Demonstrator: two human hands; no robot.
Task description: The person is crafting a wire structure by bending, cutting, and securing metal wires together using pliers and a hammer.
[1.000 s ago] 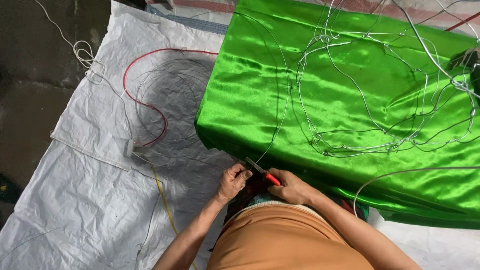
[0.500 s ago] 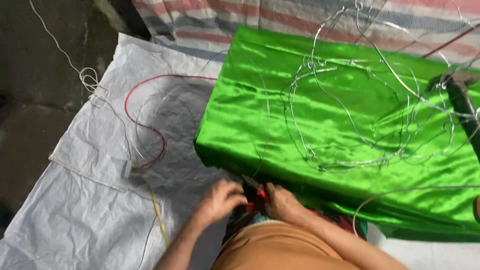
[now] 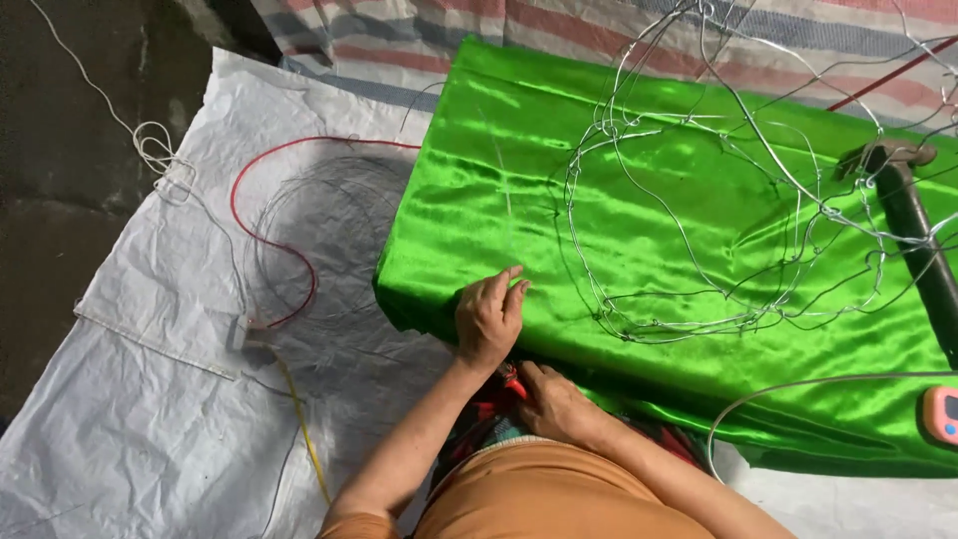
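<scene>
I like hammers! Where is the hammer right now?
In the head view, the hammer lies at the far right on the green cloth, tangled in silver wire.
</scene>
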